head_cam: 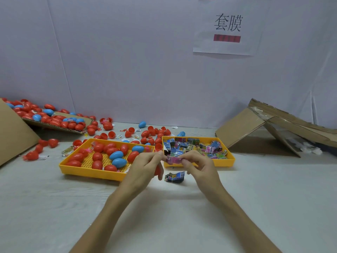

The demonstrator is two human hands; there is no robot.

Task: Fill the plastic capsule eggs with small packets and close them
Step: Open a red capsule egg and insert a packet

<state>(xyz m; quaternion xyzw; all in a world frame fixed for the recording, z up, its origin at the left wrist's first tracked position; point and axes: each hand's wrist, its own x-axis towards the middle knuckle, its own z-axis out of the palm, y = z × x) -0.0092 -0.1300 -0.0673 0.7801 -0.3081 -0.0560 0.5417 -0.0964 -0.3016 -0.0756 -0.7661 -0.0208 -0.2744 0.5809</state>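
While the left tray (87, 172) is holding red and blue capsule eggs (116, 155) and the right tray (226, 162) is holding loose packets (191, 146), the left hand (144, 167) and right hand (197, 166) are pinching a pink packet (173, 159) by its two ends, just in front of the right tray. A red piece (157, 170) is showing under the left hand's curled lower fingers. A blue packet (175, 177) is lying on the table (182, 207) just below.

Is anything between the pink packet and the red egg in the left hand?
Nothing loose shows. The left hand and right hand both pinch the pink packet right next to the red egg, which sits in the left palm. Only the left fingers curl across it, hiding whether it is open.
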